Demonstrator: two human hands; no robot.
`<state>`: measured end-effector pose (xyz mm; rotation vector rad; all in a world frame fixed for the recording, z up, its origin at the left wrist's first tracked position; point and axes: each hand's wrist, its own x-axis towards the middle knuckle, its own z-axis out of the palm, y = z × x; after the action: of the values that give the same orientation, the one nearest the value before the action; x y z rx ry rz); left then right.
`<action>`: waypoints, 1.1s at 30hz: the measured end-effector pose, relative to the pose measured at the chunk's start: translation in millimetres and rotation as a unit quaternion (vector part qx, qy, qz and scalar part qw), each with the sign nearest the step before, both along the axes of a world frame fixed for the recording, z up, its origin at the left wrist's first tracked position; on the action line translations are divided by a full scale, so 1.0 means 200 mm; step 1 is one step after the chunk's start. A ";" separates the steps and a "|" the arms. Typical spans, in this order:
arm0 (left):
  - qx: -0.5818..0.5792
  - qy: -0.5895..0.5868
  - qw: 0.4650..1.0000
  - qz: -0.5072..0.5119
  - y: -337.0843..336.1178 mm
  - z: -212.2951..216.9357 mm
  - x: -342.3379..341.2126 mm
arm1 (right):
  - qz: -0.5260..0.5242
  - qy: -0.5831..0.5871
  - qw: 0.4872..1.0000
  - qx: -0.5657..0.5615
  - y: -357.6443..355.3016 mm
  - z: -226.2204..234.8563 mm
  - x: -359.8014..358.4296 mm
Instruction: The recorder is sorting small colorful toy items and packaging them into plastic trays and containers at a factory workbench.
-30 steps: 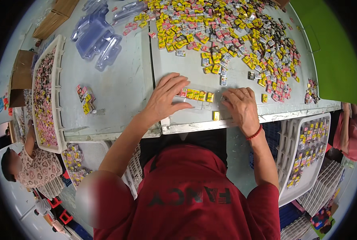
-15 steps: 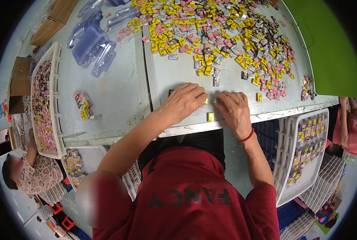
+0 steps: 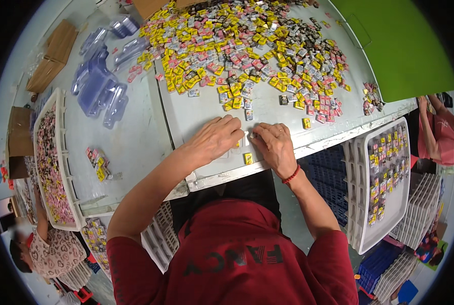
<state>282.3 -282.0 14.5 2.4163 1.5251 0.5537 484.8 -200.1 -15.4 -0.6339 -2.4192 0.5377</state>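
My left hand (image 3: 216, 138) rests low over the front of the table, its fingers closed round a small yellow box (image 3: 237, 145) that is mostly hidden. Close beside it, my right hand (image 3: 274, 144), with a red bracelet at the wrist, has thumb and fingers pinched together. A small pale thing shows at those fingertips, too covered to name. One yellow box (image 3: 248, 158) stands near the table edge between my hands. Just beyond them sits a white-and-blue small box (image 3: 249, 115), and another yellow box (image 3: 306, 123) lies to the right.
A wide heap of small coloured boxes (image 3: 227, 46) covers the far table. Clear plastic trays (image 3: 97, 94) and a packed bundle (image 3: 98, 163) lie left. White crates (image 3: 76, 203) (image 3: 361, 239) flank the table; a green board (image 3: 405, 56) stands at right. Co-workers are at both sides.
The whole view has shifted, so the table contents appear further left. Both hands stay close together at the table front, with their fingers still closed.
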 end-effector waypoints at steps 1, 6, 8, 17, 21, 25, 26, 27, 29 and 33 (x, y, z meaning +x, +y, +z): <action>-0.005 -0.016 1.000 0.008 0.00 0.00 0.01 | -0.003 0.008 1.000 0.002 0.00 -0.02 0.00; 0.018 -0.061 0.998 0.026 -0.04 -0.05 0.02 | -0.017 0.012 1.000 -0.001 0.01 0.00 0.02; 0.030 -0.106 0.993 0.042 -0.02 -0.03 0.00 | -0.021 0.018 1.000 -0.003 0.04 0.00 0.04; 0.129 -0.135 0.977 0.105 0.39 -0.06 0.09 | -0.106 -0.018 0.994 0.012 0.10 0.01 0.15; 0.132 -0.115 0.976 0.131 0.51 -0.15 0.32 | -0.091 -0.025 0.995 0.026 0.10 0.02 0.14; 0.169 -0.099 0.967 0.161 0.54 -0.19 0.37 | -0.098 -0.039 0.993 0.049 0.09 0.03 0.18; 0.165 -0.092 0.966 0.174 0.54 -0.20 0.38 | -0.105 -0.041 0.992 0.054 0.09 0.04 0.18; 0.156 -0.103 0.969 0.161 0.56 -0.21 0.39 | -0.101 -0.043 0.992 0.056 0.10 0.02 0.19; 0.149 -0.110 0.970 0.156 0.55 -0.23 0.39 | -0.101 -0.042 0.992 0.057 0.10 0.01 0.19; 0.138 -0.119 0.970 0.161 0.48 -0.21 0.37 | -0.095 -0.045 0.991 0.078 0.10 -0.01 0.20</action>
<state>357.1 -185.0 -28.3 2.1878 1.8453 1.1453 523.9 -180.7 -17.4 -0.8246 -2.4207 0.2427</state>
